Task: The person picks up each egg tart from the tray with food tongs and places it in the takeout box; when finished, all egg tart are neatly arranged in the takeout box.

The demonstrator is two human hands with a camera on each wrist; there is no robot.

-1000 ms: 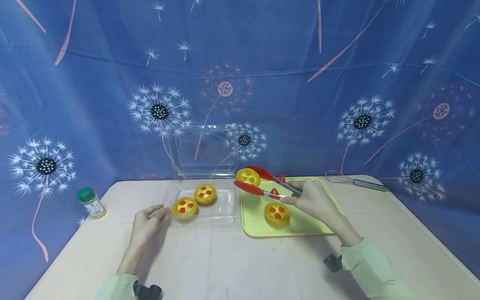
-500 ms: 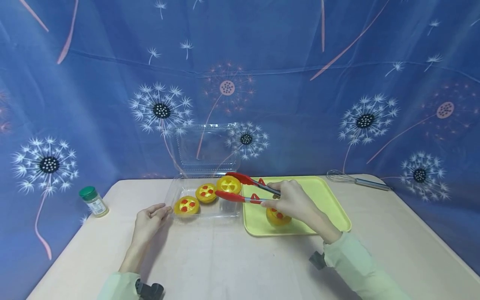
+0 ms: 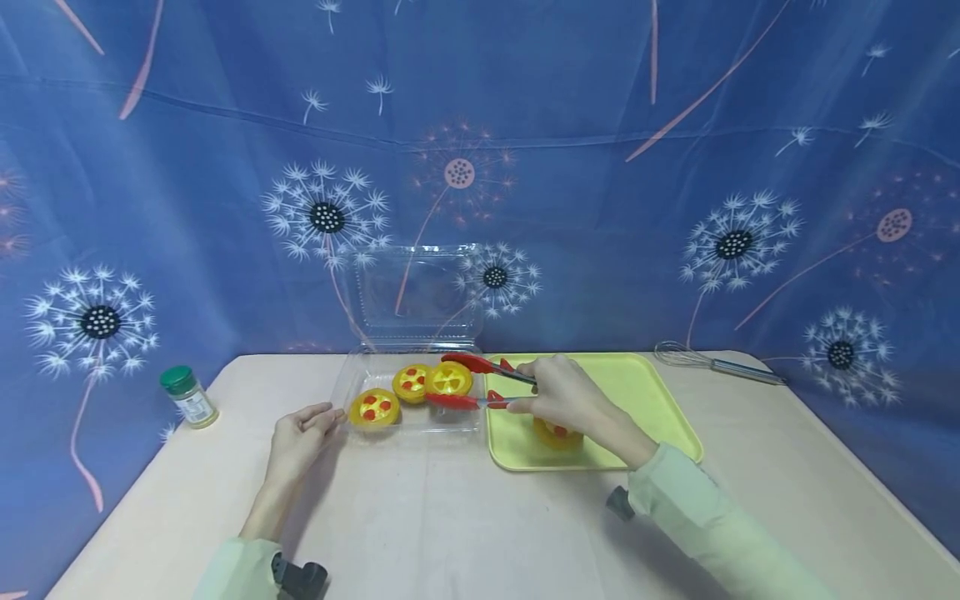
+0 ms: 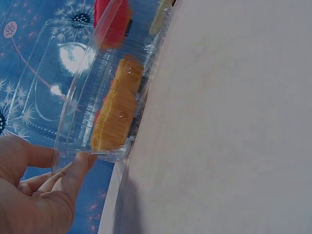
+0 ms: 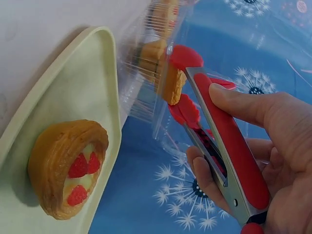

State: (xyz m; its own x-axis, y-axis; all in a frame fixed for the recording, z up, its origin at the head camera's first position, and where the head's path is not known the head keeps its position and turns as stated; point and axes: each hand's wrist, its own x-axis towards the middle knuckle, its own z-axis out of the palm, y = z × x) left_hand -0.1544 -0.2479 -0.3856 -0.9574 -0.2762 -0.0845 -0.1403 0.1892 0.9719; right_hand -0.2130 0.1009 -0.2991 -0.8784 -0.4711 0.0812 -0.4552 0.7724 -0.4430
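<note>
My left hand (image 3: 296, 442) pinches the near left rim of a clear plastic clamshell container (image 4: 61, 151), thumb on one side and fingers on the other. Inside it lie two tarts with red berry toppings, a front one (image 3: 374, 408) and a back one (image 3: 410, 382). My right hand (image 3: 573, 400) grips red-tipped metal tongs (image 5: 229, 141). Between the tong tips is a tart with yellow topping (image 3: 449, 379), in the right part of the container and close against the back berry tart. Another berry tart (image 5: 53, 165) stays on the tray, partly hidden under my right hand in the head view.
The yellow tray (image 3: 652, 392) stands directly right of the container. The container's lid (image 3: 416, 292) stands raised at the back, near the patterned blue cloth (image 3: 585, 208). A whisk (image 3: 720, 364) lies at the back right, and a green-capped seasoning jar (image 3: 190, 398) stands at the far left.
My right hand has carried the yellow-topped tart leftward in the tongs, from over the tray's edge down into the container. My left hand has kept its hold on the rim.
</note>
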